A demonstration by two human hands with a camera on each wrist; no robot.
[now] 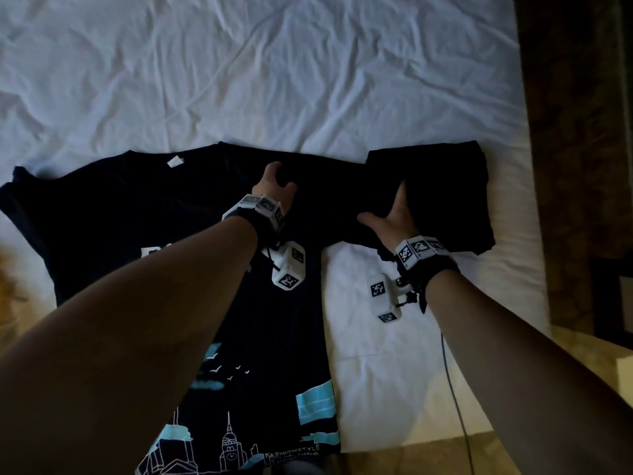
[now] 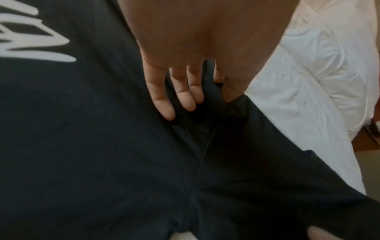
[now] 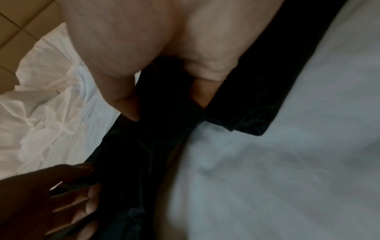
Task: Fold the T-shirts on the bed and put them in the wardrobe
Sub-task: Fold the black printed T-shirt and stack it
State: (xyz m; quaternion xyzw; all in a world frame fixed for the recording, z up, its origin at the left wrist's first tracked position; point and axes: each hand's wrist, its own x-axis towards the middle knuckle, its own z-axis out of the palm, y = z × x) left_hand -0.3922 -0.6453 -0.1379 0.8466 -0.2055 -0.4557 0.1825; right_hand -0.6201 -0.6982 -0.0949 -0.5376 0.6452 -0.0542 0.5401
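A black T-shirt (image 1: 137,214) with a light blue city print lies face up on the white bed (image 1: 274,63), collar towards the far left. My left hand (image 1: 274,181) pinches a ridge of its fabric at the right shoulder; in the left wrist view the cloth (image 2: 102,146) bunches between my fingers (image 2: 162,100). My right hand (image 1: 394,214) holds the shirt's right sleeve, thumb spread on top and fingers tucked into the cloth (image 3: 144,146). A folded black garment (image 1: 448,200) lies just right of that hand, at the bed's right side.
Wrinkled white sheet covers the far half of the bed. The bed's right edge (image 1: 534,234) drops to a dark floor (image 1: 582,132). A thin dark cable (image 1: 455,406) hangs over the near edge by the tiled floor (image 1: 582,371).
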